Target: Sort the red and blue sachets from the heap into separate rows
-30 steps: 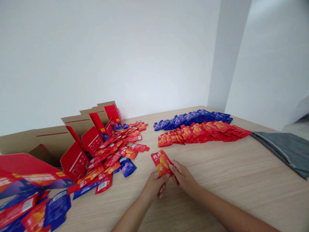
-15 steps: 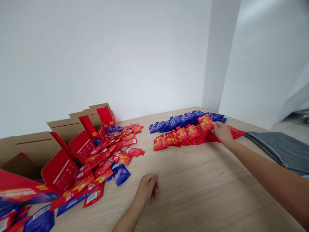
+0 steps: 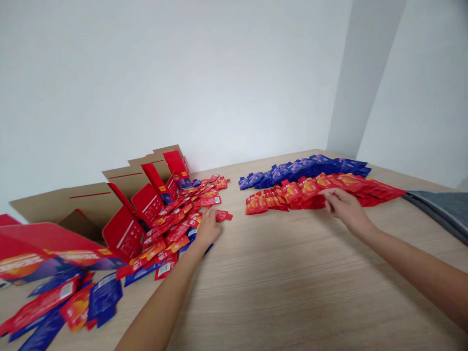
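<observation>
My left hand (image 3: 208, 228) reaches to the right edge of a loose pile of red packets (image 3: 177, 232). It touches or hovers over the pile beside a red packet (image 3: 224, 215), and its fingertips are largely hidden. At the front edge of a neat overlapping row of red and orange packets (image 3: 307, 187) is my right hand (image 3: 345, 209). Its fingers are loosely bent and slightly apart, with no packet visible in them. Behind that row lies a similar row of blue-purple packets (image 3: 303, 168).
Open cardboard boxes (image 3: 122, 231) with red flaps stand along the left. More red and blue packets (image 3: 106, 297) lie in front of them. A grey cloth item (image 3: 442, 209) rests at the table's right edge. A white wall (image 3: 237, 83) rises behind the wooden table (image 3: 278, 287).
My left hand has moved forward from the bare table to the loose pile. The red packet my right hand held upright now lies in the red row, let go. The view has shifted left.
</observation>
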A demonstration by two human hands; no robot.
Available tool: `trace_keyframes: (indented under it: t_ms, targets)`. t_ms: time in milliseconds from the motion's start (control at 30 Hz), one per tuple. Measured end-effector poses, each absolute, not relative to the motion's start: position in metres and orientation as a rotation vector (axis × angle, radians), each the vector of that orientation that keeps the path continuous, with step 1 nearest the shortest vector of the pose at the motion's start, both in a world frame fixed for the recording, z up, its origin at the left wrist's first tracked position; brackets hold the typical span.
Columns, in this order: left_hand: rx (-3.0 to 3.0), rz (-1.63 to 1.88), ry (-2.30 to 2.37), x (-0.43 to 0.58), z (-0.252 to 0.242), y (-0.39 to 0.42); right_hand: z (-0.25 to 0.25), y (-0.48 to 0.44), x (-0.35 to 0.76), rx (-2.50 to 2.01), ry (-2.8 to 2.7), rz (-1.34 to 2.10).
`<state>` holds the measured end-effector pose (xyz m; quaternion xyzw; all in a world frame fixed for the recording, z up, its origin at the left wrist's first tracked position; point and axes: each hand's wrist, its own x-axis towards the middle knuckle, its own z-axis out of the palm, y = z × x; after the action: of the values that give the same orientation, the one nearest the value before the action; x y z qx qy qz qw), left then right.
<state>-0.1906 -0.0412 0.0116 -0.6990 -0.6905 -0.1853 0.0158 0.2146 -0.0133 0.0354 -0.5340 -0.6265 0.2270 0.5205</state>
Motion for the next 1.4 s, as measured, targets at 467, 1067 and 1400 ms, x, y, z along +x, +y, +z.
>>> trace_keyframes:
  t_ms: [467, 1067, 1400]
  targets:
    - [-2.415, -0.033, -1.838, -0.130, 0.004, -0.099, -0.022, -0.092, 0.085, -1.137, -1.600, 1.205]
    - [-2.283, -2.185, -2.186, -0.046, 0.025, -0.125, -0.004, -0.121, 0.074, -0.933, -1.508, 1.554]
    - [-2.477, -2.449, -2.518, -0.038, 0.014, -0.129, -0.005, -0.112, 0.075, -0.974, -1.520, 1.442]
